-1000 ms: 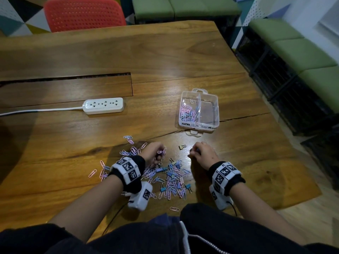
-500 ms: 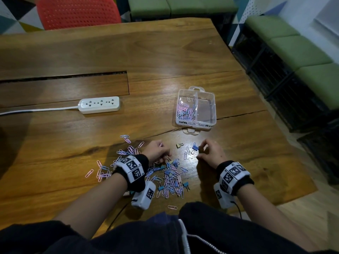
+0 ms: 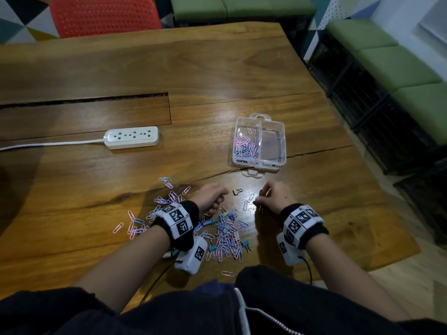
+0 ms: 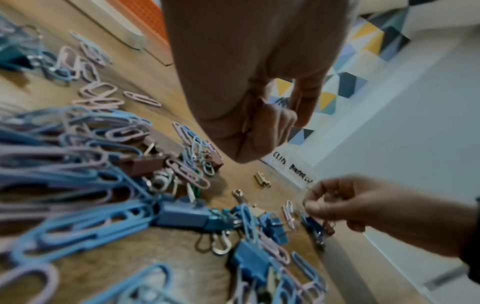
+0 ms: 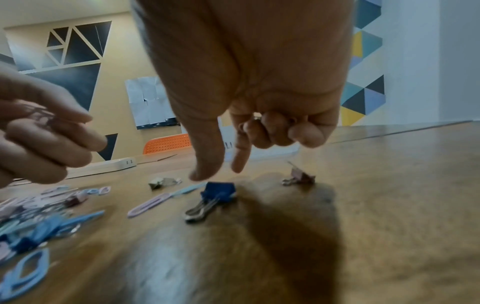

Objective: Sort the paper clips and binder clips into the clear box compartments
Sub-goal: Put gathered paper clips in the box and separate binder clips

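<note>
A clear two-compartment box (image 3: pixel 280 131) stands ahead of my hands; its left compartment holds several pastel paper clips (image 3: pixel 244 147), the right one looks bare. A mixed pile of paper clips and binder clips (image 3: pixel 225 233) lies between my wrists. My left hand (image 3: pixel 219 199) hovers over the pile's far edge with its fingers curled round a few pink paper clips (image 5: pixel 39 117). My right hand (image 5: pixel 221 172) points thumb and forefinger down just above a blue binder clip (image 5: pixel 219 191) on the table. Its other fingers curl against the palm over something with a metal glint.
A gold binder clip (image 3: pixel 237 191) lies alone between the hands, a pink one (image 5: pixel 298 178) right of the blue. A white power strip (image 3: pixel 131 137) with its cord sits far left. A red chair (image 3: pixel 104 14) and green benches (image 3: pixel 396 61) border the wooden table (image 3: pixel 217 68).
My right hand has gone from a fist by the pile to thumb and forefinger reaching down at the blue binder clip. The left hand has hardly moved and stays curled.
</note>
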Motion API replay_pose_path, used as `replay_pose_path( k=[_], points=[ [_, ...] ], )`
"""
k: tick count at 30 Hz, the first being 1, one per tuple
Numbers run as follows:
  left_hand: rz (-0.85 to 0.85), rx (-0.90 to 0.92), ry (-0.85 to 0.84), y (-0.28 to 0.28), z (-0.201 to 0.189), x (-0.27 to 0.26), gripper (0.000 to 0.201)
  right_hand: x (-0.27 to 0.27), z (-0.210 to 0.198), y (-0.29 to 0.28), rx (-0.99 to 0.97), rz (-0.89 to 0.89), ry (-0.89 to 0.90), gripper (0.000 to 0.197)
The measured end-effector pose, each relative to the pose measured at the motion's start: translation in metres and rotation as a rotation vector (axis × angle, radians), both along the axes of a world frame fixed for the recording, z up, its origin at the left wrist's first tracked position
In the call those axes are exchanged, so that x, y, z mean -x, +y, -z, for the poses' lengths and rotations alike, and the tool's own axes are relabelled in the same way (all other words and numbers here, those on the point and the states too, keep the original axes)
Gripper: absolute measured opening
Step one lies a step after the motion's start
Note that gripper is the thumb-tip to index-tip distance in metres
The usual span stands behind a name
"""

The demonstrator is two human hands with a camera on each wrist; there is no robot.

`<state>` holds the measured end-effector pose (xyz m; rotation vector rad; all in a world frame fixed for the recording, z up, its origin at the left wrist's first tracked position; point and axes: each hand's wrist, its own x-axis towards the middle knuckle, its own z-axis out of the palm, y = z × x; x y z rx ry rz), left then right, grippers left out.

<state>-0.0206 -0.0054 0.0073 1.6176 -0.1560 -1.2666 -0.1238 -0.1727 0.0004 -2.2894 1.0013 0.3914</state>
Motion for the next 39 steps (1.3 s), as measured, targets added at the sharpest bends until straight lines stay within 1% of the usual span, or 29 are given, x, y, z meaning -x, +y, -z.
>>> replay_pose_path(
  k=[3,4,6,7,10,12,14,15,17,19,21,22,25,29,32,33,34,36,38,39],
  points=[
    [0.074,-0.034,-0.046,-0.001,0.001,0.003,0.019,-0.004,0.010,0.008,0.078,0.004,-0.005,0.035],
    [0.084,-0.041,-0.059,-0.001,0.001,0.004,0.018,-0.005,0.010,0.011,0.099,0.014,-0.005,0.034],
    [0.106,-0.068,-0.100,-0.001,-0.001,0.006,0.021,-0.005,0.011,0.013,0.118,0.020,-0.012,0.026],
    [0.137,-0.097,-0.152,-0.002,-0.001,0.007,0.023,-0.004,0.012,0.013,0.113,0.001,-0.016,0.021],
    [0.291,-0.214,-0.406,-0.003,0.006,0.009,0.025,0.003,0.013,0.014,0.055,-0.047,-0.067,0.009],
    [0.436,-0.321,-0.600,-0.004,0.011,0.010,0.021,0.010,0.015,0.011,0.016,0.012,-0.118,0.019],
    [0.578,-0.462,-0.827,-0.009,0.012,0.013,0.024,0.017,0.015,0.006,0.007,0.100,-0.121,0.028],
    [0.624,-0.512,-0.912,-0.012,0.010,0.016,0.028,0.019,0.015,0.004,0.017,0.124,-0.110,0.030],
    [0.683,-0.581,-1.016,-0.019,0.006,0.022,0.037,0.021,0.014,0.002,0.051,0.143,-0.074,0.033],
    [0.716,-0.634,-1.062,-0.027,0.003,0.028,0.038,0.018,0.013,0.003,0.114,0.129,-0.036,0.038],
    [0.745,-0.681,-1.059,-0.033,0.002,0.030,0.032,0.013,0.014,0.004,0.193,0.096,0.024,0.041],
    [0.752,-0.694,-1.049,-0.035,0.002,0.031,0.027,0.010,0.015,0.004,0.203,0.090,0.044,0.040],
    [0.786,-0.693,-1.050,-0.035,0.003,0.028,0.027,0.004,0.019,0.006,0.167,0.093,0.047,0.029],
    [0.792,-0.613,-1.044,-0.026,0.004,0.024,0.027,0.006,0.020,0.010,0.114,0.053,0.018,0.019],
    [0.713,-0.516,-0.971,-0.022,0.004,0.020,0.018,0.015,0.015,0.004,0.069,0.116,-0.065,0.015],
    [0.662,-0.469,-0.927,-0.021,0.004,0.019,0.018,0.019,0.013,0.000,0.068,0.155,-0.102,0.016],
    [0.593,-0.416,-0.850,-0.021,0.005,0.017,0.020,0.023,0.009,-0.004,0.071,0.189,-0.124,0.017],
    [0.381,-0.279,-0.587,-0.021,0.006,0.014,0.022,0.032,0.006,-0.013,0.059,0.230,-0.142,0.017],
    [0.146,-0.169,-0.324,-0.022,0.005,0.010,0.025,0.039,0.006,-0.015,0.008,0.228,-0.128,0.011],
    [0.045,-0.127,-0.198,-0.024,0.004,0.008,0.025,0.042,0.007,-0.013,-0.010,0.207,-0.109,0.014]
  ],
)
